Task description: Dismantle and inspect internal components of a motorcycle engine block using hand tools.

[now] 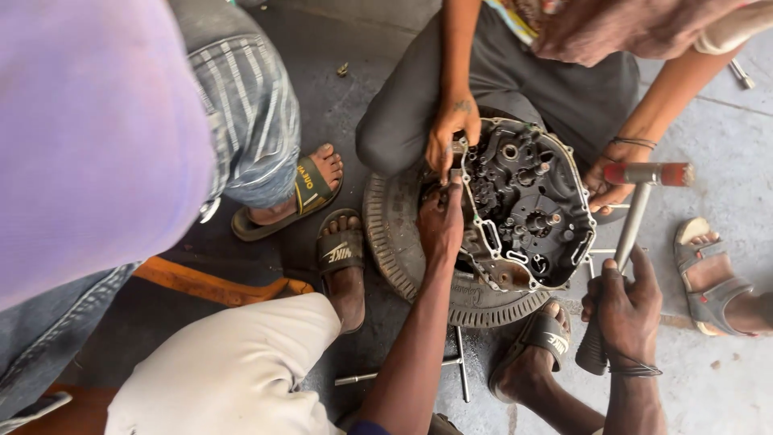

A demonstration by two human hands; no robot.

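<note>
The grimy grey metal engine casing [527, 211] lies on a black rubber tyre [403, 242] at frame centre. The left hand [440, 221] presses its left rim, fingers curled; the right hand [626, 310] grips a grey steel hammer [632, 217], raised. A glancing blow could strike the co-worker's hands [451, 133] steadying the casing

Grey concrete floor [725, 379] bears a tyre [394, 242]; loose metal rods [460, 370].
</note>
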